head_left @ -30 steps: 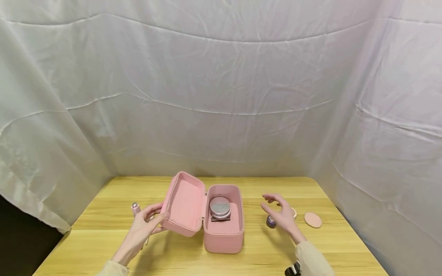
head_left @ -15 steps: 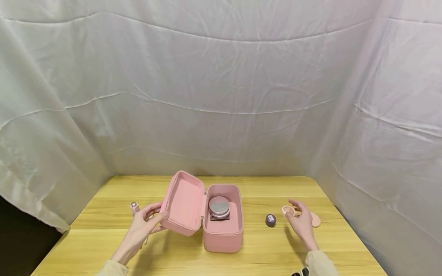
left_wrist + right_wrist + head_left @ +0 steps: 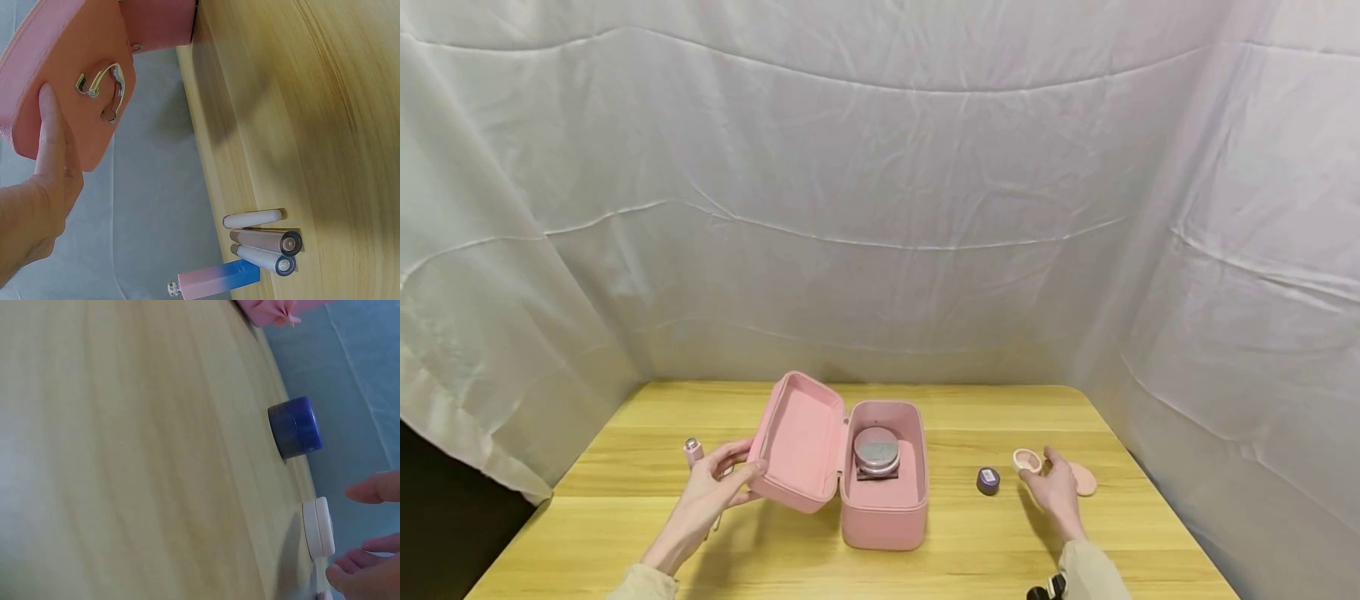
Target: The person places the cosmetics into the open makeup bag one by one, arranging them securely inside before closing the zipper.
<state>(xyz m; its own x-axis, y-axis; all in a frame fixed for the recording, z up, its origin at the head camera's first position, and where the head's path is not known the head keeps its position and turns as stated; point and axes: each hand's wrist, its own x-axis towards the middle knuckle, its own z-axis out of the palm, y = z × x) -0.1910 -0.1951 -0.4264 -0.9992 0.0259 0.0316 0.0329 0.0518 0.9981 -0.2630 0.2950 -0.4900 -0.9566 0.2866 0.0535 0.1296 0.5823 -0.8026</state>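
My left hand (image 3: pixel 706 493) holds the raised lid (image 3: pixel 803 437) of a pink cosmetic case (image 3: pixel 885 529), thumb on the inner rim side and fingers on the outside. A gold-coloured handle (image 3: pixel 115 78) shows on the lid in the left wrist view. Inside the case lies a round silver compact (image 3: pixel 877 452) over a dark flat item. My right hand (image 3: pixel 1056 492) is beside a small round white compact (image 3: pixel 319 528); its thumb and fingers are spread apart near it, with a gap visible in the right wrist view.
A dark blue-purple jar (image 3: pixel 988 480) stands between the case and the right hand. A pink round puff (image 3: pixel 1084 479) lies right of that hand. Several cosmetic tubes (image 3: pixel 265 240) and a pink-and-blue tube (image 3: pixel 215 279) sit left of the case. Curtains surround the table.
My right hand has moved right, from above the purple jar to the white compact, and come down lower. My left hand and the lid have stayed in place.
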